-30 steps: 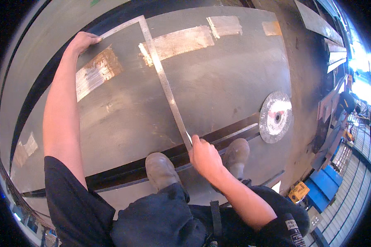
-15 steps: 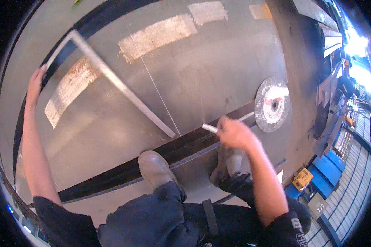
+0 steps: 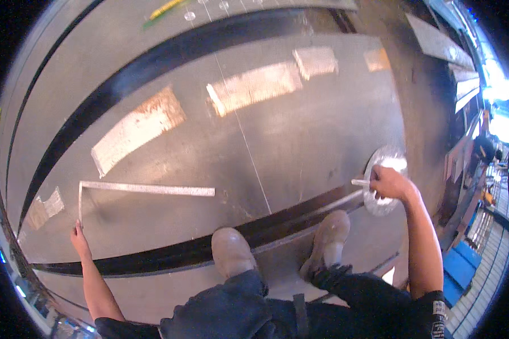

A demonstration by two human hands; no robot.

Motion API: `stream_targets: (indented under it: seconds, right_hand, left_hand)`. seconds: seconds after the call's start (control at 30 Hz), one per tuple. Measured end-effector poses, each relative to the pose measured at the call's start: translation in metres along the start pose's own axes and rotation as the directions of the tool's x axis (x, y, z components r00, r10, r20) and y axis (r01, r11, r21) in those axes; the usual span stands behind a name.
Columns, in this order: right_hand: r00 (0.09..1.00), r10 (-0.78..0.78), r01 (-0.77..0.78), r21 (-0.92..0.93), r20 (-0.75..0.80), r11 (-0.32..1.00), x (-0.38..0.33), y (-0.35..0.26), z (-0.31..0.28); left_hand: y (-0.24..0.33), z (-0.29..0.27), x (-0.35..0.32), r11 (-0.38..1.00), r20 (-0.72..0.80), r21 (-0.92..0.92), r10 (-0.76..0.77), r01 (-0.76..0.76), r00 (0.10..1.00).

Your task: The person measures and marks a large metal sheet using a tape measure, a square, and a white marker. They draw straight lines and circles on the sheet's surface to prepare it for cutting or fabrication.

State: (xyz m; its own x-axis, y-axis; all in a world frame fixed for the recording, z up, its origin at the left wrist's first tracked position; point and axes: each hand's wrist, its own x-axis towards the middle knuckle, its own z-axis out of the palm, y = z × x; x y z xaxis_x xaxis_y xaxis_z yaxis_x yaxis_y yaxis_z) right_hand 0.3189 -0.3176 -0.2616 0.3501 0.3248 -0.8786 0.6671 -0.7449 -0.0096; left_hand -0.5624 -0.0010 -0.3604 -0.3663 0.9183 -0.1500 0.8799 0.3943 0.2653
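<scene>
My left hand [image 3: 80, 241], out at the far left, is closed on the short leg of an L-shaped metal square [image 3: 147, 188]. The square's long leg reaches to the right above a grey metal sheet [image 3: 300, 135]. My right hand [image 3: 391, 183] pinches a short white stick [image 3: 359, 182], possibly chalk or a marker; its kind does not show clearly. That hand is over a round grey disc [image 3: 380, 209] with a pale centre, partly covering it. I cannot tell if the hand touches the disc. A thin white line runs down the sheet between my hands.
My boots [image 3: 233, 252] stand near a long dark steel strip [image 3: 169, 257] crossing the sheet. Pale tape-like patches [image 3: 254, 87] lie farther away. A yellow-green tool [image 3: 165, 9] is at the top. Metal offcuts [image 3: 440, 40] and blue pieces [image 3: 462, 263] are at the right.
The square has swung round and come nearer with my left hand. My right hand, with the white stick, has moved right, over the disc. The whole view has shifted.
</scene>
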Motion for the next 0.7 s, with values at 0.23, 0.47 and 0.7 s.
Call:
stream_targets:
  seconds: [0.23,0.47,0.7]
  right_hand:
    - [0.995,-0.064,0.051,-0.156,-0.078,0.986,-0.036,0.045,-0.028]
    - [0.978,0.072,-0.134,-0.331,-0.194,0.934,-0.116,0.081,-0.039]
    - [0.976,0.168,-0.209,-0.39,-0.137,0.897,-0.146,0.109,-0.034]
  left_hand:
    - [0.068,0.041,-0.009,0.948,-0.176,-0.001,0.312,-0.317,0.934]
    - [0.31,0.115,-0.163,0.481,-0.09,-0.317,0.843,-0.818,0.531]
    - [0.341,0.143,-0.242,-0.029,0.244,-0.219,0.966,-0.975,-0.083]
